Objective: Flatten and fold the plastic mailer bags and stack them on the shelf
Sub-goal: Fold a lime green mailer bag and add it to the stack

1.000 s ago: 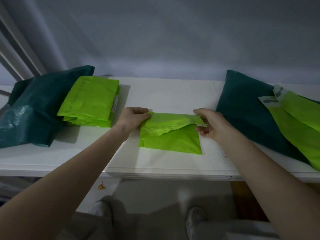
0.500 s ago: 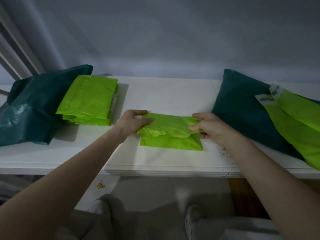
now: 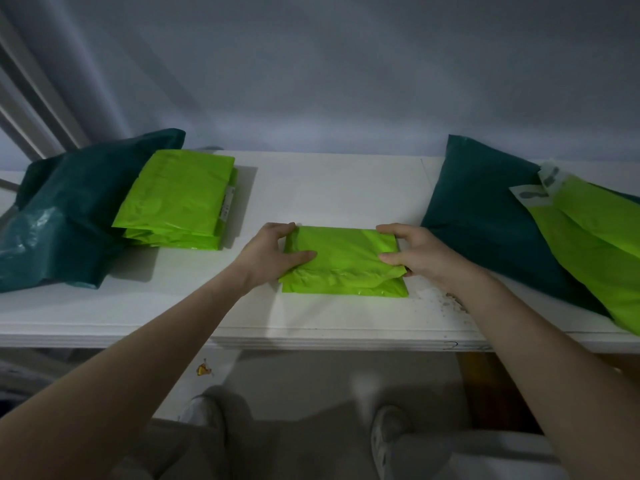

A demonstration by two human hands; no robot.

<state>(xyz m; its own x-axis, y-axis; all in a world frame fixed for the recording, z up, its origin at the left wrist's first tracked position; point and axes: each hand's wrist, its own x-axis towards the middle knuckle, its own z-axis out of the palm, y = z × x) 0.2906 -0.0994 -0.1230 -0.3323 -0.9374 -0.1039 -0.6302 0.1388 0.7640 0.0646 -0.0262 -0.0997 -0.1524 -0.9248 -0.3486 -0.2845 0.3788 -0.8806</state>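
head view looks down on a white shelf (image 3: 332, 188) that runs across the frame under a pale wall. a lime green mailer bag (image 3: 343, 261), folded over into a thick rectangle, lies flat on the shelf at its middle, close to the front edge. the left hand (image 3: 277, 252) grips the bag's left end: the thumb lies across the top face, and the fingers curl round the far left corner. the right hand (image 3: 414, 252) grips the right end the same way, with the thumb on top near the right edge and the fingers hooked over the far right corner. both forearms reach in from the bottom corners of the frame.

to the left of the folded bag, well apart from it, a stack of folded lime green mailers (image 3: 180, 199) sits on the shelf, leaning against a crumpled dark teal bag (image 3: 59, 220) further left. to the right of the folded bag, near the right hand, another dark teal bag (image 3: 485, 216) rests on the shelf, and unfolded lime green mailers (image 3: 595, 244) with pale adhesive strips lie on top of it, running off the right edge. below the shelf's front edge, two shoes and trouser legs show, blurred.
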